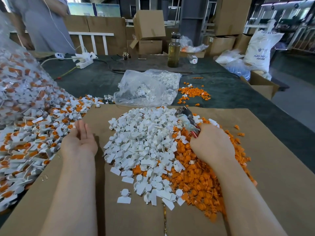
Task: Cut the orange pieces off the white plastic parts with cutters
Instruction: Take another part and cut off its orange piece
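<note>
Head view: cutters [187,119] in right hand [211,143] grip.

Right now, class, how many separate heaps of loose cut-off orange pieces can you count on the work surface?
2. The large heap of orange pieces lies on the cardboard sheet under the right hand; a smaller heap lies beyond on the dark mat, right of the clear bag. Strays lie scattered.

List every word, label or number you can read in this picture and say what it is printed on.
"ABS RESIN": partly legible in blue on the white sack at the right edge of the table, once near its top and again lower down under a small logo.
Smaller print under that lower line: too blurred to read.
Label on the cardboard box left of the sack: too small to read.
Nothing readable shows on the cutters or the bottle.
</note>
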